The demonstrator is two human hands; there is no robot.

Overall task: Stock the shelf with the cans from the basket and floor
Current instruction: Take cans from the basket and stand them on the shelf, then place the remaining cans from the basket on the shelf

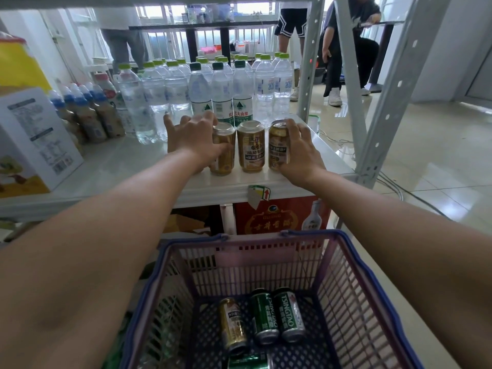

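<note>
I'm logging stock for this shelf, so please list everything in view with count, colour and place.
gold cans on shelf: 3, gold, upright in a row at the shelf's front edge
basket: 1, purple with blue rim, below the shelf
gold can in basket: 1, gold, lying down
green cans in basket: 2 whole plus part of another at the bottom edge, green, lying down
water bottles: many, clear with green caps, behind the cans
milky drink bottles: several, beige with blue caps, shelf left
white box: 1, shelf far left
red carton: 1, under the shelf
left hand: grips the left can
right hand: grips the right can
</note>
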